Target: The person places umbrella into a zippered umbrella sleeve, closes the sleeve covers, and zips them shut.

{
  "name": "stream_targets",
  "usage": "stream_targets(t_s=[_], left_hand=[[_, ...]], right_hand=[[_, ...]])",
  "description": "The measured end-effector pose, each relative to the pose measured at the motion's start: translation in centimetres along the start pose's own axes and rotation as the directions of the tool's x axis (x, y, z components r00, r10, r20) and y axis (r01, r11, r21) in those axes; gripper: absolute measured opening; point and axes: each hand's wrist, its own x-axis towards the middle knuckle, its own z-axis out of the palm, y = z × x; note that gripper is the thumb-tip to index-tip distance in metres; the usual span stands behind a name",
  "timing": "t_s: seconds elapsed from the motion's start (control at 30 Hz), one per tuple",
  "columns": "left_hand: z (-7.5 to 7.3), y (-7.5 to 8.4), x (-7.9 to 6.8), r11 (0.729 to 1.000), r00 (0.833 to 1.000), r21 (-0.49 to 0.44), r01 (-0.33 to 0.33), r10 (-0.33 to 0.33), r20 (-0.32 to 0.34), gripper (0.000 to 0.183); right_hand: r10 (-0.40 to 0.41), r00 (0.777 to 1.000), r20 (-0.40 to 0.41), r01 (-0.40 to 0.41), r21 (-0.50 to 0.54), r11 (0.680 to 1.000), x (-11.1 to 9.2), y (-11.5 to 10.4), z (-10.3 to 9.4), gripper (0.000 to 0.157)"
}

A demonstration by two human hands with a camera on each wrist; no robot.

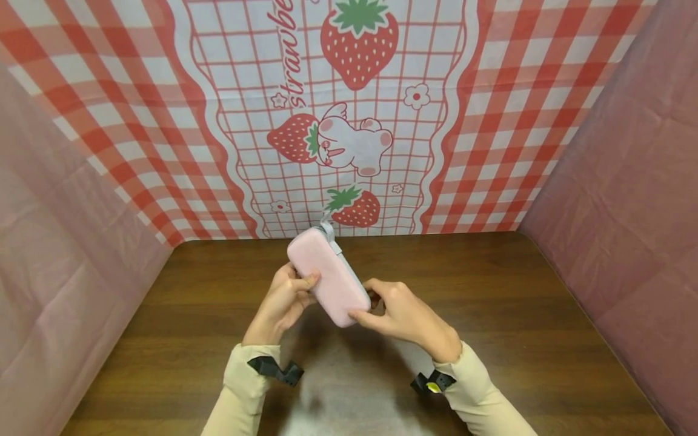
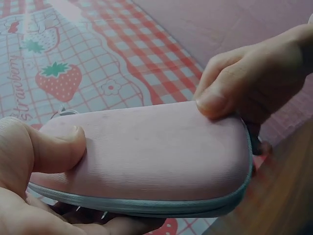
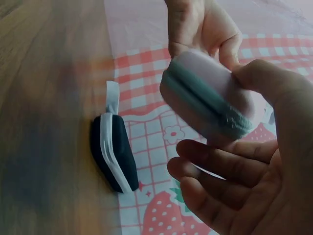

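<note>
A pink zip case with rounded ends and a grey zipper is held up over the table, tilted, its zipper closed where it shows. My left hand grips it by the side, thumb flat on the pink face and fingers underneath. At the near right end, my right hand holds the corner, its thumb on the face. The other right fingers lie below the zipper end in the right wrist view. A pale strap shows by the case's far end.
In the right wrist view a dark zip case with a pale zipper and strap stands where wood meets cloth. A checked strawberry cloth hangs behind the wooden table. Pink cloths flank both sides.
</note>
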Motion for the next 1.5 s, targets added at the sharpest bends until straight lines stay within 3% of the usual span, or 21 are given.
stream_targets(t_s=[0.23, 0.4, 0.5, 0.6, 0.67, 0.7, 0.73, 0.83, 0.9, 0.93, 1.0, 1.07, 1.17, 1.23, 1.4, 1.5], left_hand=[[-0.8, 0.0, 0.1, 0.998, 0.997, -0.005, 0.064, -0.064, 0.042, 0.032], [-1.6, 0.0, 0.3, 0.993, 0.994, 0.06, 0.101, -0.104, 0.044, 0.031], [-2.0, -0.1, 0.5, 0.986, 0.992, 0.114, 0.125, -0.128, 0.019, 0.033], [-2.1, -0.2, 0.6, 0.965, 0.993, 0.236, 0.117, -0.108, -0.05, 0.05], [-2.1, -0.2, 0.6, 0.909, 0.993, 0.408, 0.086, -0.045, -0.109, 0.068], [-2.0, -0.2, 0.6, 0.854, 0.992, 0.516, 0.062, 0.004, -0.126, 0.077], [-2.0, -0.2, 0.5, 0.781, 0.989, 0.623, 0.042, 0.056, -0.136, 0.086], [-1.5, 0.1, 0.1, 0.511, 0.975, 0.86, 0.014, 0.185, -0.126, 0.106], [-1.0, 0.4, -0.2, 0.353, 0.968, 0.935, -0.031, 0.243, -0.059, 0.109], [-0.7, 0.4, -0.3, 0.299, 0.965, 0.952, -0.061, 0.263, -0.02, 0.106], [-0.2, 0.4, -0.6, 0.208, 0.955, 0.966, -0.151, 0.285, 0.087, 0.096], [0.2, 0.3, -0.7, 0.129, 0.934, 0.957, -0.258, 0.285, 0.214, 0.085], [0.8, 0.1, -0.8, 0.06, 0.908, 0.924, -0.377, 0.221, 0.356, 0.081], [1.0, 0.0, -0.9, 0.066, 0.901, 0.905, -0.42, 0.146, 0.408, 0.08], [1.4, -0.1, -1.1, 0.126, 0.892, 0.886, -0.447, -0.014, 0.452, 0.062], [1.7, -0.2, -1.2, 0.108, 0.892, 0.891, -0.44, -0.063, 0.448, 0.053]], right_hand=[[0.086, 0.996, -0.018, -0.082, 0.15, 0.985, 0.1, 0.6, 0.2, 0.031], [0.196, 0.98, -0.046, -0.182, 0.212, 0.96, 0.0, 1.0, -0.1, 0.035], [0.246, 0.966, -0.077, -0.223, 0.223, 0.949, 0.0, 0.9, -0.5, 0.036], [0.28, 0.955, -0.101, -0.253, 0.218, 0.943, 0.0, 0.8, -0.8, 0.036], [0.294, 0.951, -0.099, -0.27, 0.207, 0.94, -0.1, 0.9, -0.9, 0.036], [0.293, 0.952, -0.093, -0.271, 0.197, 0.942, -0.1, 0.9, -0.9, 0.036], [0.293, 0.952, -0.089, -0.274, 0.182, 0.944, -0.1, 1.0, -0.9, 0.037], [0.279, 0.958, -0.07, -0.267, 0.138, 0.954, -0.1, 1.1, -0.9, 0.038], [0.249, 0.966, -0.063, -0.241, 0.111, 0.964, 0.0, 1.3, -0.8, 0.037], [0.236, 0.97, -0.062, -0.229, 0.1, 0.968, 0.0, 1.3, -0.8, 0.037], [0.198, 0.979, -0.058, -0.193, 0.08, 0.978, 0.1, 1.4, -0.8, 0.035], [0.149, 0.988, -0.048, -0.146, 0.067, 0.987, 0.1, 1.3, -0.8, 0.035], [0.078, 0.997, -0.029, -0.076, 0.054, 0.996, 0.0, 1.2, -0.8, 0.034], [0.026, 1.0, -0.012, -0.025, 0.052, 0.998, 0.0, 1.2, -0.8, 0.033], [-0.075, 0.997, 0.014, 0.075, 0.035, 0.997, 0.0, 1.1, -0.9, 0.031], [-0.093, 0.995, 0.023, 0.092, 0.032, 0.995, -0.1, 1.0, -0.9, 0.03]])
